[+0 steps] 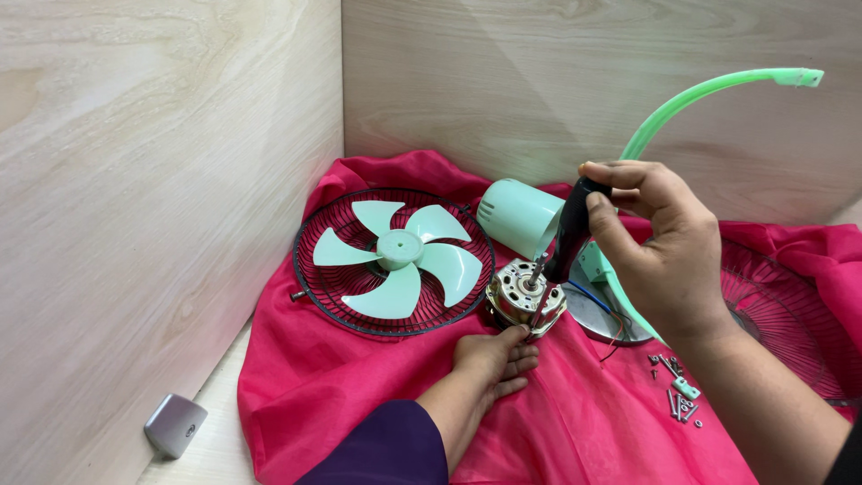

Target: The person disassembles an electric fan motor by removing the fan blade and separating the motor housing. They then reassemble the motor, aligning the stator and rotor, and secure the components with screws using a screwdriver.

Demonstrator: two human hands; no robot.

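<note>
A fan motor (523, 294) with copper windings sits on a pink cloth (359, 386). My left hand (494, 361) rests on the cloth and steadies the motor's near edge with its fingertips. My right hand (666, 242) grips a black-handled screwdriver (569, 232) upright, with its tip down on the motor's top. Left of the motor lies a dark wire fan guard (310, 287) with a pale green fan blade (398, 254) lying in it.
Behind the motor lie a pale green motor cover (518, 216) and a curved green ring (700, 90). Another guard (790, 323) sits at the right. Several loose screws (678, 388) lie on the cloth. A grey small device (174, 426) rests on the tabletop. Wooden walls close in behind and at the left.
</note>
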